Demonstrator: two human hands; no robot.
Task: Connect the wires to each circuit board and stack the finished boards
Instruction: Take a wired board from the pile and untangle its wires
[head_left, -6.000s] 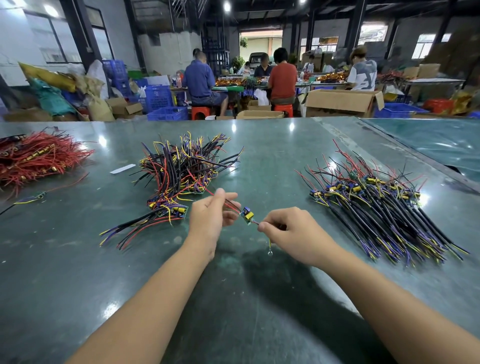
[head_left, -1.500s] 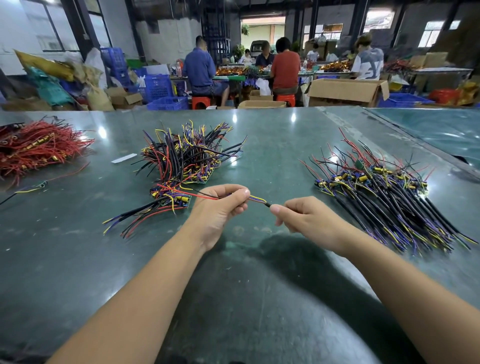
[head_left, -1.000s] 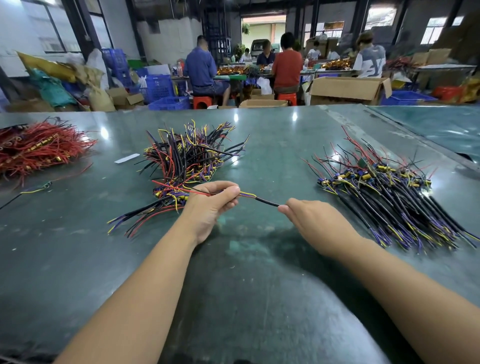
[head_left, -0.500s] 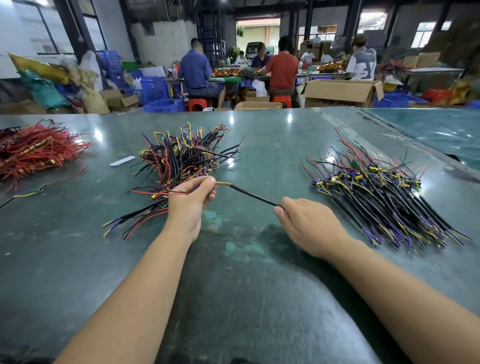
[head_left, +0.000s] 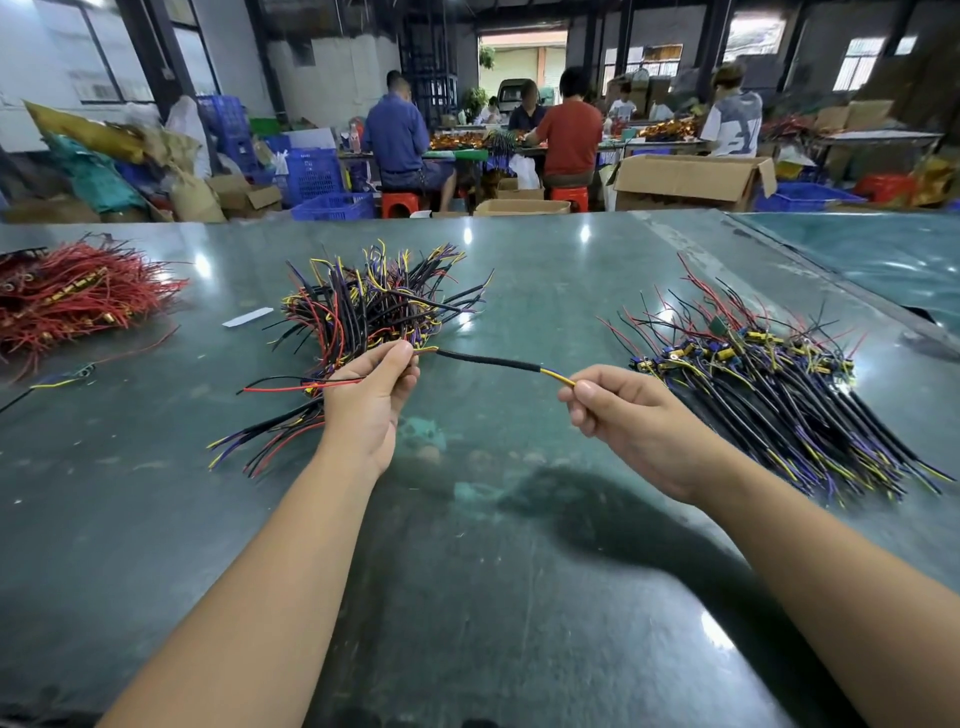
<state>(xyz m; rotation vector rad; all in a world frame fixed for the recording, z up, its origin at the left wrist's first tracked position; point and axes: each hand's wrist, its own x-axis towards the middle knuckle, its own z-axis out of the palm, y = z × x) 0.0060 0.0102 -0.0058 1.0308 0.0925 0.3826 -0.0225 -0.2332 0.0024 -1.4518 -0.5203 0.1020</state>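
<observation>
Two hands (head_left: 363, 410), wire (head_left: 488, 361) between.

Bright overhead glare spots on glossy table (head_left: 519, 571), soft arm shadows, wide-angle edge bending.

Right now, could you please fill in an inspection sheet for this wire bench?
Surface: green table, glossy, scuffed.
Job's things: sleeved wire held taut above the table; mixed pile behind it; board pile on the right.
Clutter: red wire heap; white strip.
Hands: left hand grips one end; right hand pinches the other.
Cables: nothing seen beyond job wires.
Surroundings: seated workers, cardboard box.
</observation>
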